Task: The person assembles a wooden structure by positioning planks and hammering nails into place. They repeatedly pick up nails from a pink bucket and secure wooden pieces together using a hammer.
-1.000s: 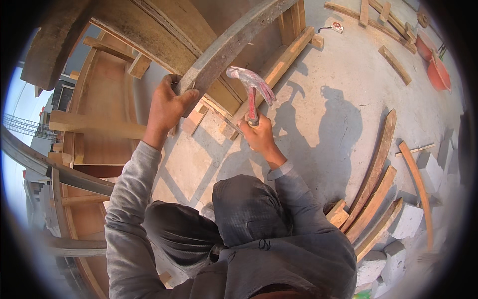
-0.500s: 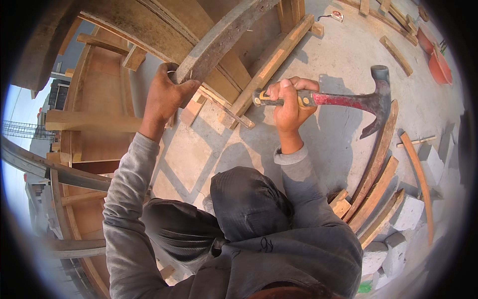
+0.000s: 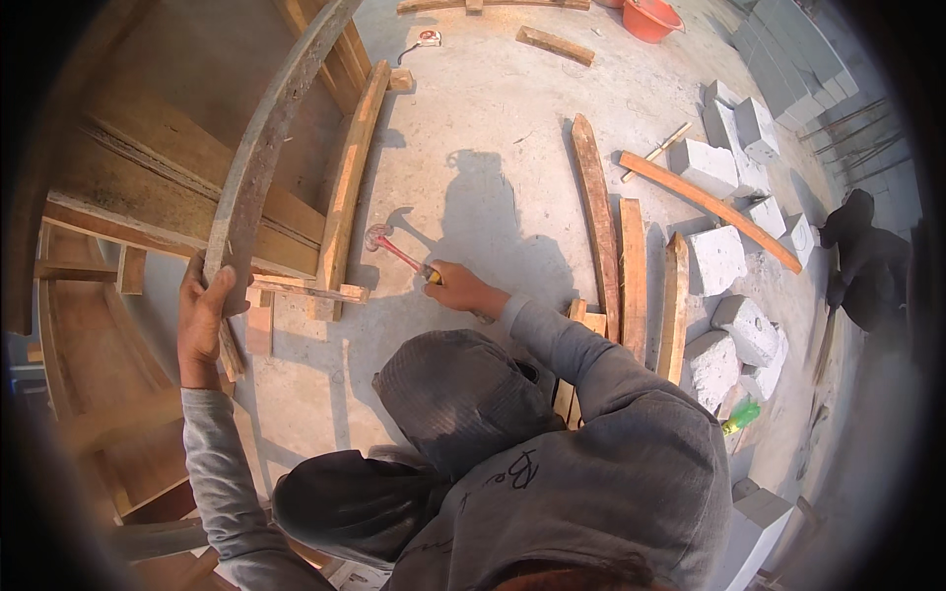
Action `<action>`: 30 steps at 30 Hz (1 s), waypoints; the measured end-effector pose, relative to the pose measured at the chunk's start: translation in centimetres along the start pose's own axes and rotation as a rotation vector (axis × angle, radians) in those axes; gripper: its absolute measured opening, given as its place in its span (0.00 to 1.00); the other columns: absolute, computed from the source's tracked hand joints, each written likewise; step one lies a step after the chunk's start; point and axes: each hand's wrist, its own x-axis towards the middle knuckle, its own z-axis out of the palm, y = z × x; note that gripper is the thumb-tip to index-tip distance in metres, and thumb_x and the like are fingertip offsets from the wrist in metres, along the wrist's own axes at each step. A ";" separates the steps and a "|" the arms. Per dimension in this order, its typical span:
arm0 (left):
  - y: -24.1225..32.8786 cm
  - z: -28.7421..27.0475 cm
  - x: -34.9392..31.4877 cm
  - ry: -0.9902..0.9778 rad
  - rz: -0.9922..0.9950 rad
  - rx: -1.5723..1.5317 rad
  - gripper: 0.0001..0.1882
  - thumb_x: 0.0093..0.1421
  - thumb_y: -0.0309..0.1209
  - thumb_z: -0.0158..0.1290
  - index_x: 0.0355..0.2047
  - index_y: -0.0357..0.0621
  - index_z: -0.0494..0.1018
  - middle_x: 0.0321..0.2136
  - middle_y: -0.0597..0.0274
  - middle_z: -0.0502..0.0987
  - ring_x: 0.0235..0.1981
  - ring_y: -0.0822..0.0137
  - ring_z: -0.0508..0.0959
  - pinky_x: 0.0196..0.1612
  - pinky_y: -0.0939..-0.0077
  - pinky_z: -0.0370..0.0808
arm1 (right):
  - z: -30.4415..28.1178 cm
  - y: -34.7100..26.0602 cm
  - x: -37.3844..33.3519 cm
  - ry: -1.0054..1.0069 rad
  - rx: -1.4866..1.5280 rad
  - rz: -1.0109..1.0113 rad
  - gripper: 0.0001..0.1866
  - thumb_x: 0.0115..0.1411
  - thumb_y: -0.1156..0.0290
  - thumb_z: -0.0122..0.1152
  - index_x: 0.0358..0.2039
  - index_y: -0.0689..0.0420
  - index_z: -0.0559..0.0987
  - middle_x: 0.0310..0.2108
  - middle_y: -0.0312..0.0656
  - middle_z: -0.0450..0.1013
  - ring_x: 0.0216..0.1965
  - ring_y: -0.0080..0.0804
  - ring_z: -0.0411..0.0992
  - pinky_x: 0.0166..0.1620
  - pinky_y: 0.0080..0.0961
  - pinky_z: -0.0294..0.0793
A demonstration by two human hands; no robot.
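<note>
My left hand (image 3: pixel 205 315) is closed around the near end of a long, grey, weathered wooden beam (image 3: pixel 258 148), thumb on its face. The beam slants up and away across a large wooden panel (image 3: pixel 148 138). Further right, my right hand (image 3: pixel 463 289) grips the handle of a claw hammer (image 3: pixel 402 255) with a red and yellow grip. The hammer's head points left, toward a squared timber (image 3: pixel 355 177) at the panel's edge, apart from it. A thin wooden strip (image 3: pixel 310 288) lies by the panel's near corner, between my hands.
A tape measure (image 3: pixel 429 38) lies on the concrete floor beyond the timber. Long wood pieces (image 3: pixel 596 217) and pale blocks (image 3: pixel 714 261) are at right. A red tub (image 3: pixel 650 18) stands at the far side. Someone in dark clothing (image 3: pixel 867 256) is at the right edge.
The view has swung right, so the panel and beam appear further left. My right hand has lowered the hammer, and its head now points left instead of right. My left hand stays on the beam.
</note>
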 end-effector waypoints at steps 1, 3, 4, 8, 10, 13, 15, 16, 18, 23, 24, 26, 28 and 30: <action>-0.6 -0.2 -0.2 0.009 0.008 0.006 0.39 0.58 0.51 0.57 0.61 0.35 0.63 0.44 0.55 0.77 0.42 0.67 0.80 0.39 0.74 0.78 | -0.8 1.0 -1.8 -0.071 -0.125 0.166 0.23 0.59 0.61 0.58 0.46 0.68 0.73 0.36 0.63 0.76 0.40 0.60 0.76 0.43 0.46 0.73; -2.6 0.1 0.5 0.025 0.036 -0.008 0.40 0.59 0.53 0.57 0.61 0.35 0.63 0.44 0.55 0.78 0.41 0.66 0.80 0.39 0.73 0.78 | -2.8 4.9 -4.9 -0.014 -0.240 0.248 0.20 0.60 0.61 0.54 0.44 0.67 0.72 0.35 0.64 0.76 0.40 0.61 0.76 0.43 0.48 0.73; -3.5 -0.6 0.6 0.037 0.062 0.011 0.40 0.59 0.53 0.57 0.61 0.35 0.63 0.44 0.55 0.78 0.41 0.66 0.80 0.38 0.73 0.78 | -3.1 5.7 -6.8 0.004 -0.303 0.274 0.20 0.61 0.62 0.53 0.45 0.66 0.72 0.36 0.64 0.76 0.40 0.62 0.76 0.44 0.49 0.73; -5.4 -1.7 0.8 0.014 0.079 -0.017 0.44 0.62 0.45 0.57 0.65 0.21 0.54 0.53 0.41 0.73 0.51 0.58 0.76 0.54 0.71 0.73 | -7.0 7.0 -14.0 0.073 -0.701 0.190 0.17 0.63 0.70 0.50 0.50 0.64 0.69 0.38 0.63 0.73 0.38 0.63 0.75 0.44 0.51 0.75; -6.4 -2.1 0.5 0.053 0.079 0.000 0.44 0.62 0.45 0.57 0.65 0.21 0.53 0.53 0.41 0.73 0.51 0.59 0.76 0.53 0.72 0.73 | -9.7 6.4 -16.0 0.001 -0.923 0.299 0.20 0.63 0.71 0.51 0.55 0.61 0.69 0.39 0.64 0.73 0.37 0.61 0.76 0.42 0.50 0.76; -6.7 -3.0 0.4 0.023 0.072 0.029 0.39 0.64 0.44 0.55 0.63 0.23 0.58 0.52 0.42 0.74 0.50 0.60 0.77 0.52 0.72 0.74 | -15.3 6.1 -18.9 -0.094 -1.099 0.514 0.24 0.64 0.69 0.50 0.61 0.56 0.69 0.33 0.58 0.77 0.36 0.58 0.78 0.39 0.50 0.77; -7.2 -3.3 1.0 0.041 0.141 0.001 0.35 0.65 0.42 0.54 0.61 0.23 0.62 0.49 0.44 0.75 0.48 0.60 0.77 0.52 0.72 0.72 | -17.7 6.0 -22.5 -0.075 -1.191 0.576 0.26 0.64 0.67 0.51 0.63 0.52 0.67 0.33 0.57 0.78 0.36 0.57 0.78 0.39 0.50 0.76; -6.9 -3.6 1.1 0.064 0.168 0.026 0.35 0.64 0.42 0.54 0.61 0.23 0.62 0.49 0.44 0.75 0.47 0.61 0.77 0.52 0.72 0.72 | -17.3 5.0 -24.4 0.000 -1.141 0.578 0.27 0.64 0.66 0.52 0.64 0.49 0.67 0.34 0.57 0.78 0.35 0.57 0.78 0.39 0.50 0.76; -6.1 -3.3 1.0 0.097 0.225 0.058 0.35 0.64 0.41 0.54 0.60 0.22 0.61 0.49 0.44 0.75 0.46 0.61 0.77 0.51 0.72 0.72 | -16.8 3.2 -31.3 0.154 -1.099 0.676 0.29 0.63 0.64 0.54 0.65 0.44 0.65 0.34 0.58 0.78 0.34 0.58 0.77 0.38 0.51 0.75; -8.6 -4.9 1.0 0.065 0.261 0.111 0.32 0.62 0.39 0.53 0.57 0.21 0.66 0.45 0.42 0.77 0.44 0.62 0.77 0.49 0.73 0.72 | -16.1 0.5 -42.6 0.485 -0.993 0.878 0.29 0.64 0.62 0.53 0.65 0.47 0.65 0.35 0.60 0.78 0.37 0.60 0.77 0.41 0.52 0.75; -9.2 -5.4 0.4 0.120 0.256 0.112 0.32 0.61 0.39 0.53 0.56 0.22 0.66 0.44 0.42 0.77 0.43 0.62 0.78 0.48 0.73 0.73 | -14.9 0.1 -42.6 0.573 -0.923 0.850 0.28 0.64 0.61 0.52 0.65 0.48 0.66 0.36 0.60 0.78 0.38 0.60 0.77 0.42 0.52 0.75; -9.3 -5.4 -0.5 0.172 0.239 0.123 0.32 0.61 0.40 0.53 0.55 0.23 0.67 0.42 0.42 0.78 0.42 0.62 0.78 0.46 0.72 0.73 | -10.8 0.8 -41.4 0.704 -0.841 0.571 0.30 0.65 0.60 0.52 0.65 0.58 0.64 0.39 0.65 0.77 0.42 0.65 0.76 0.45 0.51 0.74; -8.7 -5.6 -1.0 0.188 0.200 0.159 0.32 0.60 0.42 0.53 0.55 0.24 0.68 0.41 0.43 0.78 0.41 0.62 0.78 0.43 0.72 0.74 | -6.4 -2.8 -35.7 0.594 -0.595 0.680 0.31 0.68 0.64 0.52 0.67 0.63 0.60 0.50 0.66 0.73 0.54 0.59 0.73 0.57 0.38 0.70; -9.2 -5.4 -0.3 0.081 0.248 0.137 0.32 0.60 0.44 0.54 0.55 0.29 0.69 0.39 0.47 0.78 0.37 0.64 0.78 0.36 0.73 0.75 | -3.3 -0.6 -33.5 0.547 -0.585 0.396 0.30 0.66 0.64 0.51 0.67 0.59 0.61 0.42 0.68 0.75 0.46 0.64 0.74 0.50 0.46 0.73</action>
